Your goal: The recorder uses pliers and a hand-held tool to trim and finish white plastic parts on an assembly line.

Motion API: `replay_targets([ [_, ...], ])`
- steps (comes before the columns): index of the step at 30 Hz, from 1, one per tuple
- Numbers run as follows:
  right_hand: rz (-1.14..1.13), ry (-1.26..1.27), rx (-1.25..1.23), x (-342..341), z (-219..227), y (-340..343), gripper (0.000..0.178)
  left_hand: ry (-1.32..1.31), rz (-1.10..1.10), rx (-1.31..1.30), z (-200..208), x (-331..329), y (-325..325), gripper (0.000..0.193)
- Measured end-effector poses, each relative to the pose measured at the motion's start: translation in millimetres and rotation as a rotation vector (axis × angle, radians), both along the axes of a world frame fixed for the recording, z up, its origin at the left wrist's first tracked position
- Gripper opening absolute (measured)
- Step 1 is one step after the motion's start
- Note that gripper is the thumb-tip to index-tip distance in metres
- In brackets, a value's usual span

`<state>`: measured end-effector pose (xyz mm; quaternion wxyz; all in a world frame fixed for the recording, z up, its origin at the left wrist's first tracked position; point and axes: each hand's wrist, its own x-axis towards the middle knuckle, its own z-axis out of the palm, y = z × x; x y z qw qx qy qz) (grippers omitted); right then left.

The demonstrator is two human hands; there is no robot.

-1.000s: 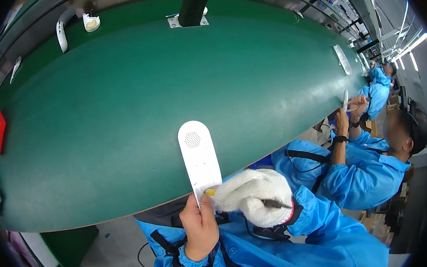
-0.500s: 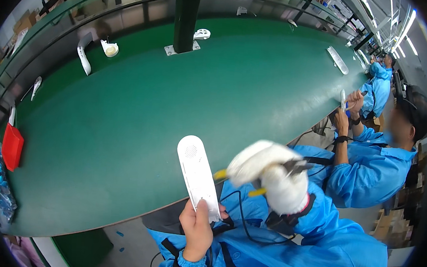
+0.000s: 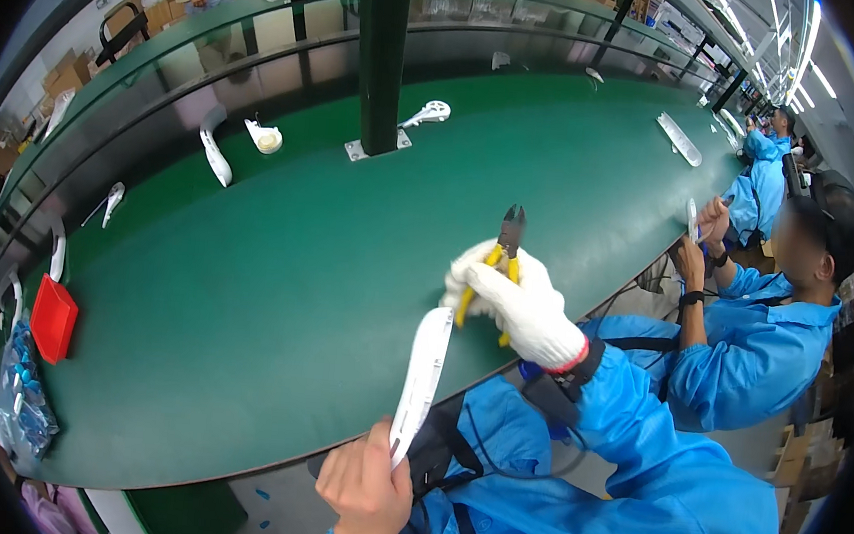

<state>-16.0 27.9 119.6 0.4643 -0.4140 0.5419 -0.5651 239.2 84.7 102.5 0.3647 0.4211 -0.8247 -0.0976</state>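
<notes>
A long white plastic shell stands tilted up from my bare left hand, which is closed round its lower end. Its edge and part of its hollow side now face me. My right hand, in a white knitted glove, is wrapped round the yellow handles of a pair of side cutters. Their dark jaws point up and away over the green table. The gloved fingers are just by the upper end of the shell; whether they touch it I cannot tell.
The green table curves ahead, with a dark post bolted on it. White plastic parts lie along its far side. A red tray and a clear bag of blue pieces stand at left. A co-worker sits close on my right.
The shell has turned from its flat face to its edge. My right hand has swung left and up, and the cutters' jaws now point away from me.
</notes>
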Motion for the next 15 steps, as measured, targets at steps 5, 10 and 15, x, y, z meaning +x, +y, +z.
replay_targets([
  [5,0.12,-0.385,-0.029,14,0,23,0.038,-0.204,-0.093,-0.177,11,-4,-19,0.035],
  [10,0.113,-0.38,0.011,17,12,40,0.038,-0.284,-0.129,-0.321,12,2,-29,0.03],
  [15,0.054,-0.332,0.121,20,22,50,0.034,-0.338,-0.122,-0.432,18,11,-36,0.025],
])
